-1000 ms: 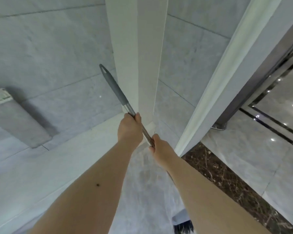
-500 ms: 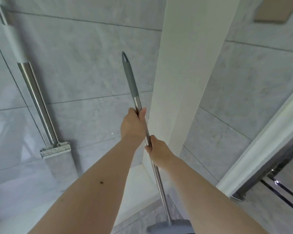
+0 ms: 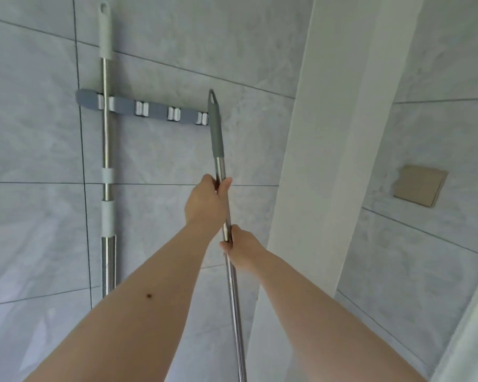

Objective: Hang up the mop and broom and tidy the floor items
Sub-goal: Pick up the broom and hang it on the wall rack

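A wall (image 3: pixel 177 64) of large pale grey marbled tiles with dark joints fills most of the view, and a wide white pillar (image 3: pixel 329 133) runs from top to bottom on the right, standing out nearer than the tiles. Further right, on the tiled wall past the pillar, sits a small tan square plate (image 3: pixel 419 185). On the left, the mop handle (image 3: pixel 106 133) hangs upright against the wall, a steel pole with a white cap at the top and pale sleeves lower down, caught in the leftmost clip of a grey rail (image 3: pixel 149 107) fixed across the tiles; its head is out of view below. The rail carries three more white clips to the right, all without a pole in them. Near the middle, the broom handle (image 3: pixel 233 285) stands almost upright in the person's grasp, a steel pole ending in a grey grip whose tip crosses in front of the right end of the rail; whether it touches the last clip is hard to say from this angle. The left hand (image 3: pixel 204 202) is wrapped around the pole just below the grey grip, thumb up along the steel. The right hand (image 3: pixel 242 248) grips the same pole just beneath it, fingers curled around the metal.
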